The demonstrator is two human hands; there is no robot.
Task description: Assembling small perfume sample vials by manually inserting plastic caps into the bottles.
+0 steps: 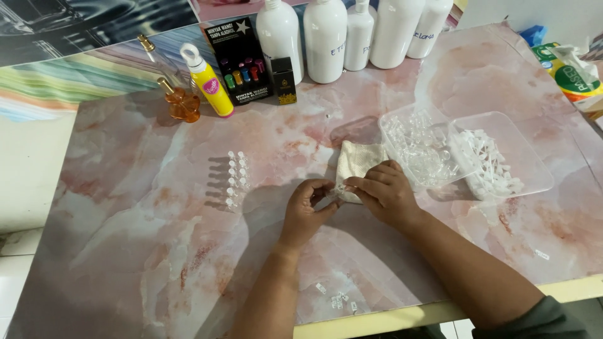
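Note:
My left hand (305, 210) and my right hand (385, 193) meet over the pink marble table (157, 251), fingertips pinched together on a tiny clear vial (338, 189). A cream cloth (356, 160) lies just behind them. To the left stand two short rows of small clear capped vials (236, 179). To the right a clear plastic tray (411, 141) holds several empty vials, and a second clear tray (524, 160) holds white caps.
At the back stand several white bottles (325, 41), a black display card (240, 59), a small black box (283, 81), a yellow bottle (210, 81) and an amber perfume bottle (183, 103). Tiny paper labels (338, 300) lie near the front edge. A green-and-yellow packet (575, 72) sits far right.

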